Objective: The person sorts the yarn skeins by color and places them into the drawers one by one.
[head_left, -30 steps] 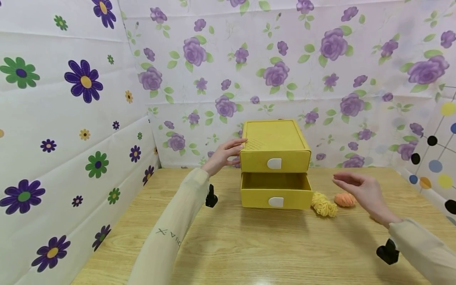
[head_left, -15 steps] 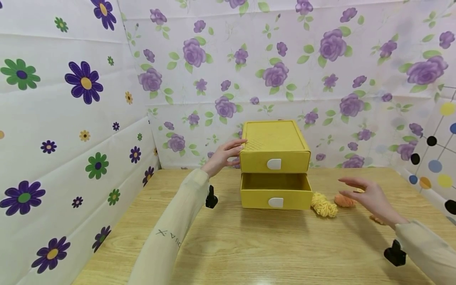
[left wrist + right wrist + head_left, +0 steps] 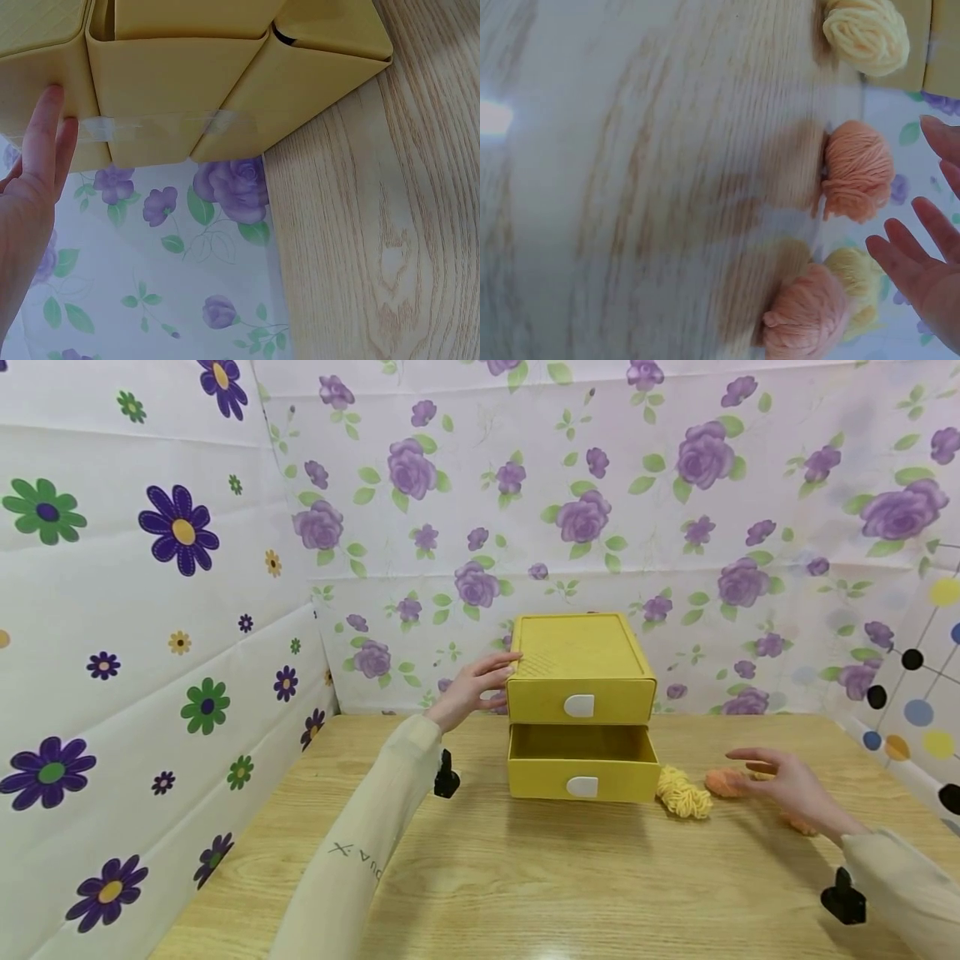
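A yellow two-drawer cabinet (image 3: 577, 647) stands on the table, its upper drawer closed. The lower drawer (image 3: 543, 779) is pulled out, and the part of its inside that shows holds nothing. My left hand (image 3: 474, 692) rests its extended fingers against the cabinet's left side near the top, as the left wrist view also shows. Over the right of the table my right hand (image 3: 798, 789) hovers with parted fingers and nothing in them. Nearest to it are an orange yarn ball (image 3: 859, 169), a peach yarn ball (image 3: 806, 315) and a pale yellow one (image 3: 861, 285) behind that.
A yellow yarn skein (image 3: 684, 793) lies just right of the pulled-out drawer. The wooden table (image 3: 480, 885) ends at a back wall (image 3: 420, 527) hung with rose-print cloth. Cloth-covered walls also bound the left and right sides.
My right hand has moved right and down, away from the cabinet and toward the yarn balls at the right. My left hand has stayed on the cabinet's side.
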{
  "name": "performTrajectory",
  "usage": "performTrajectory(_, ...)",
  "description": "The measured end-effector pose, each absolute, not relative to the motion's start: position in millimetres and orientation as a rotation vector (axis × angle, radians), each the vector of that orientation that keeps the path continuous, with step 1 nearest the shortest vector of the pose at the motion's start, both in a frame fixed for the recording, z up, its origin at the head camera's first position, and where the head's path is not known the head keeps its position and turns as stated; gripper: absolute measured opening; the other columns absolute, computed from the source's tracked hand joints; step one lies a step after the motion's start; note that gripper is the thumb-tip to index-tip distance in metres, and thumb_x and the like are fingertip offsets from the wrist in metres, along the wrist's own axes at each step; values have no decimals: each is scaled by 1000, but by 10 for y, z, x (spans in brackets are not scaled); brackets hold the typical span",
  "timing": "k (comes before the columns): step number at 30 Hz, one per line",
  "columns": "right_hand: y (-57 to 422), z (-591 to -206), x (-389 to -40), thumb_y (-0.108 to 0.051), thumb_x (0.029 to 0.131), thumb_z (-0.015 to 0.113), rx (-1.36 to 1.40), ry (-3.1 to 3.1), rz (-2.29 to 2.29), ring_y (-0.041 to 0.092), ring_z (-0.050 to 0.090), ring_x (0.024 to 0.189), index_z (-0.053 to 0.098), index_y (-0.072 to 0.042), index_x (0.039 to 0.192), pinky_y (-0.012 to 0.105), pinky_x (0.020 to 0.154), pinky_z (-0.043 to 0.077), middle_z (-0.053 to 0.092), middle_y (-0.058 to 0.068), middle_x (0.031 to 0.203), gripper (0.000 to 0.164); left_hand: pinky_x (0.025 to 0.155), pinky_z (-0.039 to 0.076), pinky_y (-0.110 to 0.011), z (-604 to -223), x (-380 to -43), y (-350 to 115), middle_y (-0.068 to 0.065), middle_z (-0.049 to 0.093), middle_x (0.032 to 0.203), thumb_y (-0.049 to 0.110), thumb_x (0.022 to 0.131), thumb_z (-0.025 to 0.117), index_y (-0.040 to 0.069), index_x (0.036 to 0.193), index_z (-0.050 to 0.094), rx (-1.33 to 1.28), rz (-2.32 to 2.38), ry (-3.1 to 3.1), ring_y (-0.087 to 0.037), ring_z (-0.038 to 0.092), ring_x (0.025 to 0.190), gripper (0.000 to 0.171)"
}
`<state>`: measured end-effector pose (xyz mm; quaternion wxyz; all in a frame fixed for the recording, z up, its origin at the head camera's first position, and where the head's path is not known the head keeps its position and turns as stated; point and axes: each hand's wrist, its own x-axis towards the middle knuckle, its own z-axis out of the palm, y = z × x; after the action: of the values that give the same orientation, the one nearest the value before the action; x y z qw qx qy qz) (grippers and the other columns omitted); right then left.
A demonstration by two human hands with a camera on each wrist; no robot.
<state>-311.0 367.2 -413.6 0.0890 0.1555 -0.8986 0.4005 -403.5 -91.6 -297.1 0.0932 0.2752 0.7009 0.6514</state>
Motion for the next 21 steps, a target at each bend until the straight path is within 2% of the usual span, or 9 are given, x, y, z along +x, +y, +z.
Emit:
performTrajectory(9, 3740, -4218, -3175, -20, 85, 66, 399, -2729, 1222, 49, 42, 108, 49, 6, 125, 41, 75, 48, 39, 31, 127, 51, 85, 43, -40, -2981, -4046, -919, -2, 40, 131, 24, 95, 49, 18, 133, 48, 823, 1933, 2076, -22, 45, 111, 38)
performTrajectory(15, 3699, -4264, -3206, -22, 83, 68, 409, -2729, 1140, 46, 47, 103, 51, 8, 122, 45, 77, 46, 44, 31, 123, 51, 87, 41, -41, -2963, -4017, -926, -2, 39, 132, 24, 95, 49, 17, 134, 47, 818, 1932, 2057, -22, 43, 113, 39)
performTrajectory(21, 3674, -4273, -3221, -23, 82, 69, 398, -2743, 1091, 45, 48, 103, 51, 8, 121, 48, 78, 44, 47, 31, 119, 53, 91, 35, -48, -2856, -3916, -926, -7, 35, 135, 19, 96, 47, 9, 137, 40, 825, 1927, 2001, -24, 40, 115, 43)
